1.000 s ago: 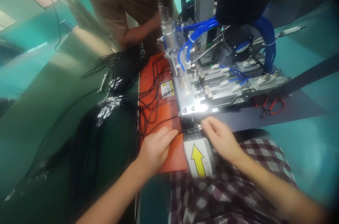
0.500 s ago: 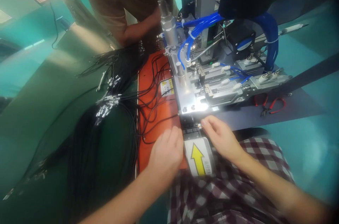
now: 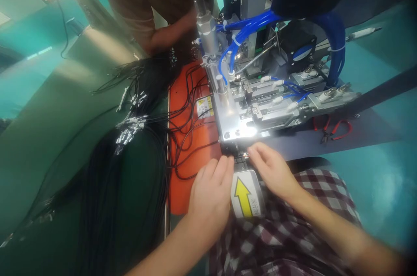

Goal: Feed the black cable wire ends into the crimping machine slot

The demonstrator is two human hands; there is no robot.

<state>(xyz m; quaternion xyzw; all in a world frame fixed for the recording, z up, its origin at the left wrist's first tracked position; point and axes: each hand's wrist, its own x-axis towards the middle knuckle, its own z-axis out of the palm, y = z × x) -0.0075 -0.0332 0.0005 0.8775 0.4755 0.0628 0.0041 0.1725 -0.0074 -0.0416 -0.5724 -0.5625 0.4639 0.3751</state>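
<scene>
My left hand (image 3: 212, 191) is closed, fingers bent down at the left side of the black slot (image 3: 239, 164) in front of the machine (image 3: 228, 115). What its fingertips hold is hidden. Across the slot, my right hand (image 3: 272, 167) pinches at the outer end of a small silver cable connector (image 3: 245, 155). Just below lies a white plate (image 3: 243, 193) with a yellow arrow. Black cables (image 3: 187, 154) run over the orange board (image 3: 180, 193) and in under the machine's edge.
A bundle of black cables with silver ends (image 3: 130, 128) lies on the green table (image 3: 81, 71) at left. Red-handled pliers (image 3: 332, 130) lie right of the machine. Blue air hoses (image 3: 247, 32) arch over it. A co-worker's arm (image 3: 172, 32) reaches in behind.
My left hand has shifted right, from the orange board's edge over to the slot and the arrow plate. My right hand stays at the connector.
</scene>
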